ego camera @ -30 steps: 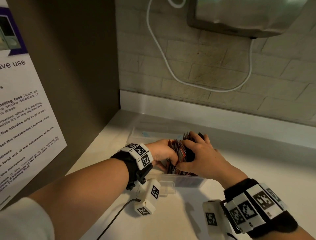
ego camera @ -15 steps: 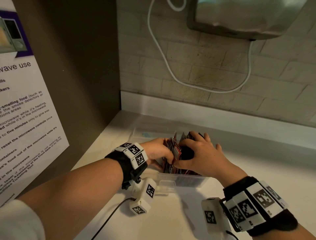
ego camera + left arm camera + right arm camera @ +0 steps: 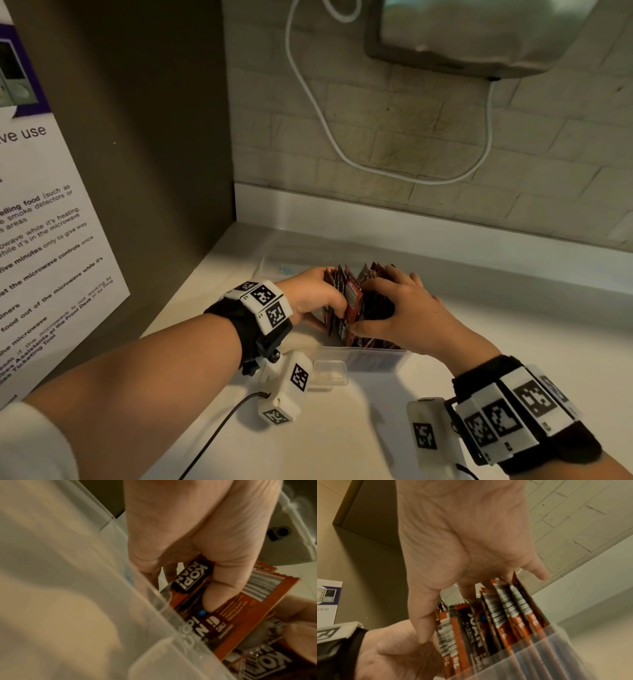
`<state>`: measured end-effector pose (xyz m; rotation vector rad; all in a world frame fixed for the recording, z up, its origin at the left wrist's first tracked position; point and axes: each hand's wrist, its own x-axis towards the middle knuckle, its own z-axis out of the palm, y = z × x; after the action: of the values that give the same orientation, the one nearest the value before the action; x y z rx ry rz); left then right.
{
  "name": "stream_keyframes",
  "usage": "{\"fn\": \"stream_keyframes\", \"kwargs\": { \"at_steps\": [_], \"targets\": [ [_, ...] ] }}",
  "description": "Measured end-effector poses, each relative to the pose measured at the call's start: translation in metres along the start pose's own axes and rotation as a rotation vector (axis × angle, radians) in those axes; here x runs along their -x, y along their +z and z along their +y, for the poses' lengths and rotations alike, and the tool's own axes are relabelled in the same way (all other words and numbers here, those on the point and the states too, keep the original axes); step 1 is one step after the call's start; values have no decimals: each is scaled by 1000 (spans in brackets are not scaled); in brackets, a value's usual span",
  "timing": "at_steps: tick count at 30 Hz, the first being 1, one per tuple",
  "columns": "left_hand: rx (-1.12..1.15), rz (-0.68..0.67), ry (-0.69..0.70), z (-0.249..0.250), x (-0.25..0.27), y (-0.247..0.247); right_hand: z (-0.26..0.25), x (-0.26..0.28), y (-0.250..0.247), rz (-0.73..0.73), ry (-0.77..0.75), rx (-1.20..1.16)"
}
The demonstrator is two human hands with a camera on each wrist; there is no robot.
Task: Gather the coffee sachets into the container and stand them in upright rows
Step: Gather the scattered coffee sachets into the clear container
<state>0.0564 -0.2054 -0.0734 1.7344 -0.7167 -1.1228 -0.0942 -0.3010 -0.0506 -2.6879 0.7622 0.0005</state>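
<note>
Several red and black coffee sachets [image 3: 354, 301] stand on edge in a clear plastic container [image 3: 370, 358] on the white counter. My left hand [image 3: 318, 294] grips a bunch at the left end, its thumb [image 3: 221, 588] pressed on an orange sachet [image 3: 240, 615] just inside the container wall [image 3: 120, 601]. My right hand [image 3: 404, 308] arches over the rest. Its thumb lies at the front and its fingers reach down behind the sachets [image 3: 505, 622], clasping the stack inside the container [image 3: 547, 649]. The two hands touch at the left hand [image 3: 393, 655]. The container's floor is hidden.
A clear lid [image 3: 281, 263] lies flat behind the container near the wall. A brown side panel with a microwave notice [image 3: 51, 240] closes off the left. A white cable [image 3: 342, 147] hangs on the brick wall under an appliance [image 3: 479, 34]. Bare counter lies to the right and front.
Both hands stay on the sachets in the container. The right fingers have spread a little along the tops, and a red sachet with a barcode now shows between the hands.
</note>
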Motion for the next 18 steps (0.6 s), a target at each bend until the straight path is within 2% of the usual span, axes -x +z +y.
{"fn": "stream_keyframes", "kwargs": {
  "at_steps": [6, 13, 18],
  "targets": [
    [-24, -23, -47, -4, 0, -3, -5, -1, 0, 27, -11, -4],
    [-11, -56, -16, 0, -3, -3, -2, -3, 0, 65, -19, -64],
    [0, -60, -15, -1, -3, -5, -4, -2, -1, -19, -8, 44]
  ]
}}
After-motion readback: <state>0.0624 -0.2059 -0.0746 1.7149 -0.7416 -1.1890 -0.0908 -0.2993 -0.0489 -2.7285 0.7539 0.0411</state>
